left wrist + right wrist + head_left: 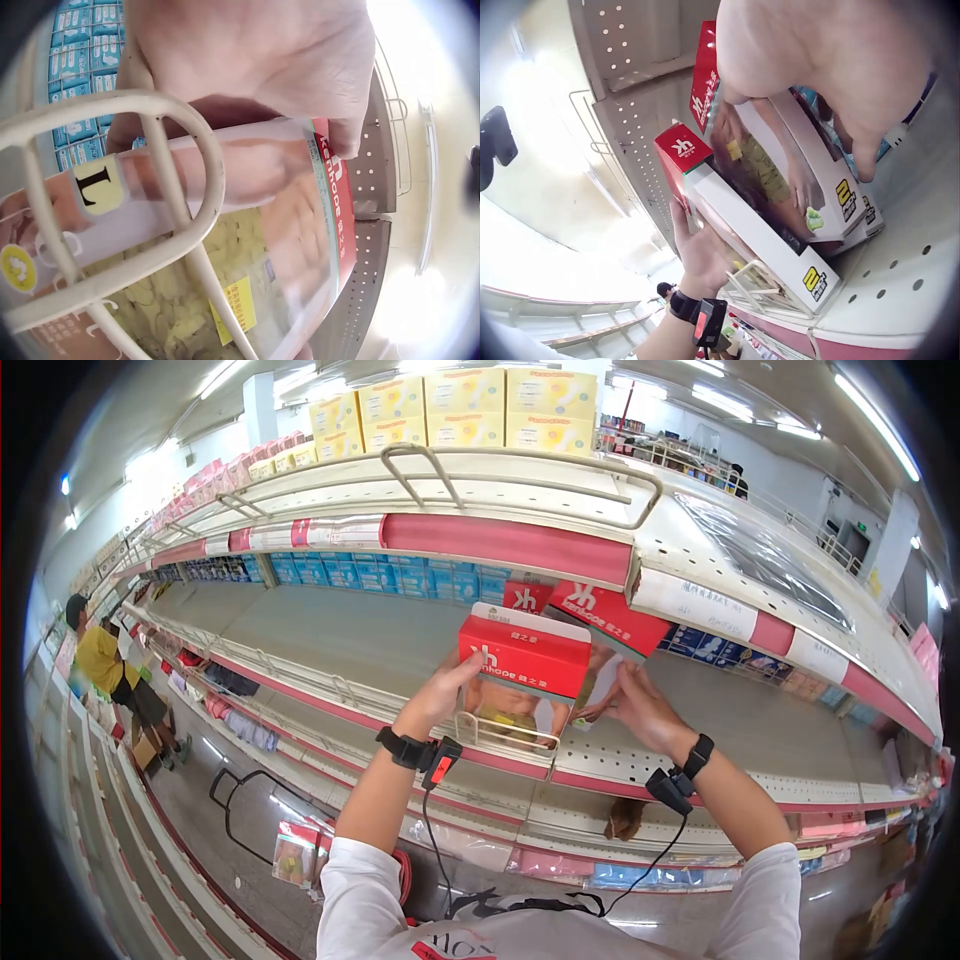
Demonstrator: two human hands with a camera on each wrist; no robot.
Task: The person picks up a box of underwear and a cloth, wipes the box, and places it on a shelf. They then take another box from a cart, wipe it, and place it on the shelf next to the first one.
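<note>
A red-topped underwear box (525, 660) stands on the shelf behind a wire guard (202, 187), with a pictured torso and a clear window on its front. My left hand (437, 695) grips its left side, thumb on the red band. Just behind and to the right is a second, similar box (612, 622), tilted. My right hand (645, 705) holds that one by its right side, as the right wrist view also shows. Another red box (525, 597) shows partly behind these two; the front box hides most of it.
Wire-railed shelves (420, 540) run above and below, with yellow cartons (465, 405) on top. Blue packs (400, 575) line the shelf behind the mesh. A person in a yellow top (105, 655) stands at the left. A basket handle (235, 810) and a package (297, 852) are below.
</note>
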